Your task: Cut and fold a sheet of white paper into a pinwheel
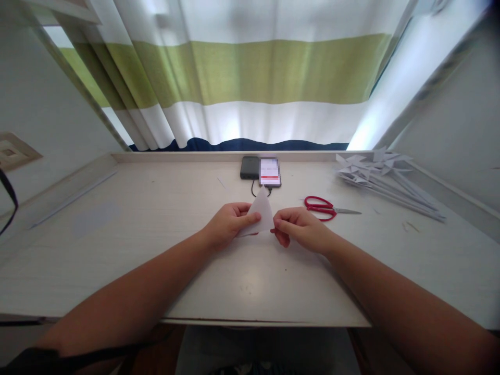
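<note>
i see the left hand [228, 224] and right hand [300, 229], each with a closed grip on a white folded paper triangle [261, 211], held at the middle of the pale desk [156, 250]. i judge a fold is being creased; pressing it flat wants aligned edges. the fingertips behind the paper are hidden.

- phone [270, 172] at the surface's far edge: screen blurred, unreadable
- paper [261, 211]: lower corners hidden inside the left grip [226, 225] and right grip [302, 229]
- both forearms cut off by the picture's bottom edge
- white paper pile [375, 169] at the far right corner: pieces indistinct
</note>
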A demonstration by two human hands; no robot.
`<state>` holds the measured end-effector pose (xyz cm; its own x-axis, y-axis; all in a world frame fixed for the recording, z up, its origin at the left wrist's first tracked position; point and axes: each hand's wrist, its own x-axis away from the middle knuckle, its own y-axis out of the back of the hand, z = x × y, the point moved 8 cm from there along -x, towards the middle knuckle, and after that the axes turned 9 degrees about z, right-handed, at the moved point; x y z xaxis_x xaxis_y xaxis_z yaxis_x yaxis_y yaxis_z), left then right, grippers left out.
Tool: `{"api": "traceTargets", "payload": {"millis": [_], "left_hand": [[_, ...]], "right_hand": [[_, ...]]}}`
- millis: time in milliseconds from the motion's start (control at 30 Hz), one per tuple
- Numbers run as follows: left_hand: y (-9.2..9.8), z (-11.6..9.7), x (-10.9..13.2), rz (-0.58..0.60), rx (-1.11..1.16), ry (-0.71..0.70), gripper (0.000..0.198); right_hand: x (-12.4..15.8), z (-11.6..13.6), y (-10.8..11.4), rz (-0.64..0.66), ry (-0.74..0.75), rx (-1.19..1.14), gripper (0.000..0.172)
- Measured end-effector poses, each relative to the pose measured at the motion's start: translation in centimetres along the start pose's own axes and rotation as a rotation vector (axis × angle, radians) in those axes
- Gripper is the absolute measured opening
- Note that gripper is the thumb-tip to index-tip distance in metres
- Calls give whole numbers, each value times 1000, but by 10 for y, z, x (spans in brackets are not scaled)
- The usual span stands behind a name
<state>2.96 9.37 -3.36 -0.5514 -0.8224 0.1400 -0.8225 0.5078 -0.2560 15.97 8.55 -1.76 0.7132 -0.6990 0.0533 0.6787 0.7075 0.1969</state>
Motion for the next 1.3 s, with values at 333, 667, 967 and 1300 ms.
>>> {"api": "traceTargets", "payload": {"millis": [333,667,967,1300], "left_hand": [[3,-2,1,-41,-1,-22,43],[1,-2,1,-25,-7,-15,46],[2,4,-1,138,11,59,46],[1,2,9,358,-266,190,25]], "right_hand": [[1,0,-1,13,24,-31,23],[2,6,-4,-27,2,43,19],[3,4,3,-20,7,40,21],[5,5,8,-60,12,84,20]]}}
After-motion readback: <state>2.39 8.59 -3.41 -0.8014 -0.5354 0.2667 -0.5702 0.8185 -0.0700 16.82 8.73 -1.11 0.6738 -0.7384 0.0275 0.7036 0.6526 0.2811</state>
